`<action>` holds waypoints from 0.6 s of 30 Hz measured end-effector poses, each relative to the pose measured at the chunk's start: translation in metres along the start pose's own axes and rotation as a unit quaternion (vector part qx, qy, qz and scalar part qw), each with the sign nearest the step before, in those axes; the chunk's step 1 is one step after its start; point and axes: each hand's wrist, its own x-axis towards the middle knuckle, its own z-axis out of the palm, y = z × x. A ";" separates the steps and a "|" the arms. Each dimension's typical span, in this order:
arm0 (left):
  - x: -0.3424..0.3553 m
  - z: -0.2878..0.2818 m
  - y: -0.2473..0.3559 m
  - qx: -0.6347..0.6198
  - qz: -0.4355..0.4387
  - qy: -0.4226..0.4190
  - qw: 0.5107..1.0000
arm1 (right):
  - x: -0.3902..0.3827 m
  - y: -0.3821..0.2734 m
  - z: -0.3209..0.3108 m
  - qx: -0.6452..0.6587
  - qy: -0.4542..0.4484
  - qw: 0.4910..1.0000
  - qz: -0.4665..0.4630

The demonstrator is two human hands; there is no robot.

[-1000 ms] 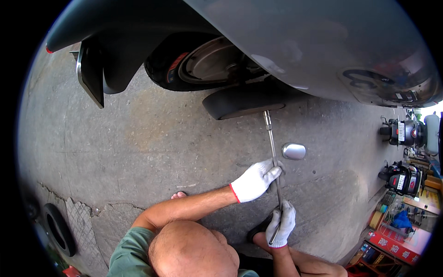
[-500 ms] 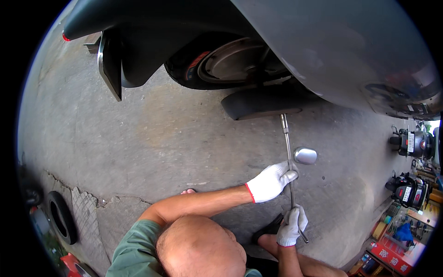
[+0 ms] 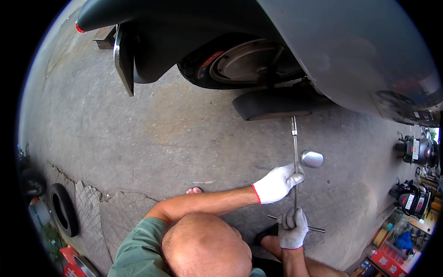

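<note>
Held a steel T-handle wrench point(image 3: 296, 147) in both hands, with knitted white gloves on and red edging at the cuffs. Clamped the left hand point(image 3: 279, 183) around the shaft near its middle, with the thumb across the metal. Clamped the right hand point(image 3: 294, 229) around the crossbar point(image 3: 317, 229) at its junction with the lower end of the shaft, exposing one bar end on each side of the grey-smudged fingers. Set the hands apart along the tool, the left nearer the vehicle and the right nearer the body. Aligned the shaft almost straight up the view, with the socket point(image 3: 294, 130) at the lower edge of a black rounded part point(image 3: 258, 106); could not tell the exact seating of the socket from this angle. Located that part below a grey body panel point(image 3: 350, 55), near a wheel point(image 3: 240, 64) with a black tyre and a metal hub. Noted a silver oval piece point(image 3: 312, 159) just to the right of the shaft, above the left hand in the view. Observed grey, cracked pavement point(image 3: 138, 152) below, a loose tyre point(image 3: 64, 210) well apart at the far left, and two parked motorcycles point(image 3: 415, 150) at the right edge. Included a green sleeve point(image 3: 138, 244) at lower left and a black sandal point(image 3: 267, 234) near the right hand.
</note>
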 end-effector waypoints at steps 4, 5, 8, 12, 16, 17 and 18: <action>-0.002 -0.002 0.001 -0.008 -0.022 0.008 1.000 | -0.002 0.002 0.002 0.026 0.006 0.999 0.029; -0.002 -0.003 0.002 -0.005 -0.023 0.007 1.000 | -0.002 0.003 0.001 0.028 0.010 0.999 0.032; -0.003 -0.005 -0.004 0.060 0.002 0.010 0.998 | 0.003 0.014 -0.011 -0.010 0.052 0.998 0.031; -0.011 -0.014 -0.025 0.099 -0.019 -0.004 0.995 | -0.015 0.039 -0.018 -0.477 0.000 0.878 -0.032; -0.026 -0.035 -0.069 0.181 -0.073 0.072 0.978 | 0.013 0.058 -0.041 -0.728 -0.157 0.651 -0.146; -0.026 -0.044 -0.069 0.215 -0.101 0.076 0.968 | 0.031 0.061 -0.060 -0.706 -0.090 0.691 -0.128; -0.027 -0.053 -0.069 0.268 -0.115 0.089 0.952 | 0.055 0.059 -0.068 -0.694 -0.011 0.706 -0.137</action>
